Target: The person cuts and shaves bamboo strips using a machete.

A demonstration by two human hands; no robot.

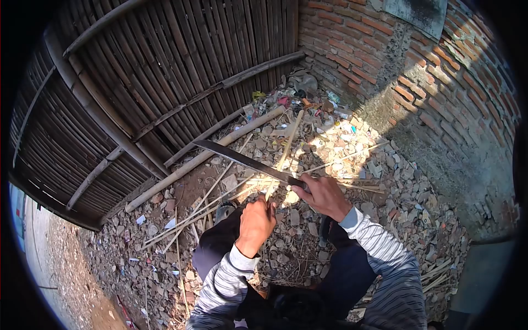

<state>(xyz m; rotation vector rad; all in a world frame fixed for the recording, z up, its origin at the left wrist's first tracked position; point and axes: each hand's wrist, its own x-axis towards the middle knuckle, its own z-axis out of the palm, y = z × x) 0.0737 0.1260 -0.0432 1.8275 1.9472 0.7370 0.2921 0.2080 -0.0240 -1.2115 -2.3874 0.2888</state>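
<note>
My right hand (325, 198) is closed around the dark handle of a machete (242, 159). Its long blade points to the upper left and crosses a pale bamboo strip (291, 140); whether the edge touches the strip, I cannot tell. The lower end of that strip is in my closed left hand (256, 224), near my knee, and the strip slants up and away from me. The fingers of my left hand are partly hidden behind its back.
Several cut bamboo strips (190, 220) lie on the rubble ground (286, 231) around my feet. A thick bamboo pole (206, 157) rests along the foot of a slatted bamboo wall (181, 60). At the right rises a brick wall (434, 93), with litter (308, 99) in the far corner.
</note>
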